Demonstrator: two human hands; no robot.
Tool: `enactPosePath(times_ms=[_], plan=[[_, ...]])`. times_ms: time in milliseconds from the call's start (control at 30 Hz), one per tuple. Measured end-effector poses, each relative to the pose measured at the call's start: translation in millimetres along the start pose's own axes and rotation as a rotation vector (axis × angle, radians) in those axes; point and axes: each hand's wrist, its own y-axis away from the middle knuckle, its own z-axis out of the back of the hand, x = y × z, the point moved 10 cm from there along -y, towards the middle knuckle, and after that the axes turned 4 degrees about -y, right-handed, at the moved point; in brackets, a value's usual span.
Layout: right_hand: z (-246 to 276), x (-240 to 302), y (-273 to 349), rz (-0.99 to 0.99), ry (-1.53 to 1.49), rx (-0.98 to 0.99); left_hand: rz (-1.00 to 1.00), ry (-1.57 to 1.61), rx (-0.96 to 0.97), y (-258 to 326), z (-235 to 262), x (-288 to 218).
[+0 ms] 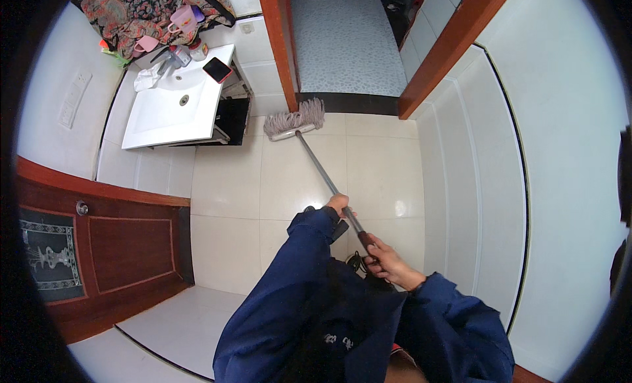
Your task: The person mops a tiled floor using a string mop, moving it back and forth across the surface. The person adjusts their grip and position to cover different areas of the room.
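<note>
Head view, the only one: both my hands are wrapped round the mop [317,163], spaced apart along it. Left hand [338,204] grips the metal tube at frame centre; right hand [388,261] is on the brown grip [364,239], lower and further right. Mop head [294,123] is down at upper centre, strands at the foot of the red-brown doorpost [282,47], beside the dark threshold [355,104]. Progress: I'd call it mid-mopping. Can't tell which tiles are done or left; no wet/dry line shows, and the shine may just be light. Surface: cream tiled floor [299,179], glossy, thin joints. Room: white washbasin [158,116] upper left, phone [217,70] on its edge, patterned cloth [125,14] above; brown door [128,248] lower left; pale wall panels [471,165] right; blue-grey patterned floor [349,44] beyond the threshold, top.
</note>
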Motion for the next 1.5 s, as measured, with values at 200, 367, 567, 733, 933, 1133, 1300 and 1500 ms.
enactPosePath(times_ms=[200, 367, 567, 733, 933, 1133, 1300, 1500], plan=[[30.8, -4.6, 122.2, -0.068, 0.146, -0.005, 0.316, 0.312, 0.061, 28.2, -82.5, 50.0], [62.2, -15.0, 224.5, -0.094, 0.190, -0.015, 0.218, 0.628, 0.139, 99.5, -154.6, 64.0], [75.7, 25.7, 266.9, -0.143, 0.212, -0.095, 0.417, 0.879, 0.031, 128.8, -190.2, 55.5], [46.6, 107.3, 217.7, 0.109, 0.996, -0.011, 0.135, 1.088, -0.017, 113.0, -106.0, -16.9], [-0.9, 170.8, 60.2, 0.307, 1.053, 0.077, 0.068, 1.214, -0.234, 60.6, 12.3, -85.2], [1.0, 188.8, -73.0, 0.037, 0.350, -0.005, -0.069, 0.984, -0.399, -15.4, 86.5, -120.8], [27.7, 171.4, -71.9, 0.036, 0.219, -0.057, -0.035, 0.745, -0.318, -49.5, 74.1, -113.3], [45.8, 96.0, -15.2, 0.011, 0.034, -0.102, 0.063, 0.416, -0.237, -17.9, 12.5, -64.0]])
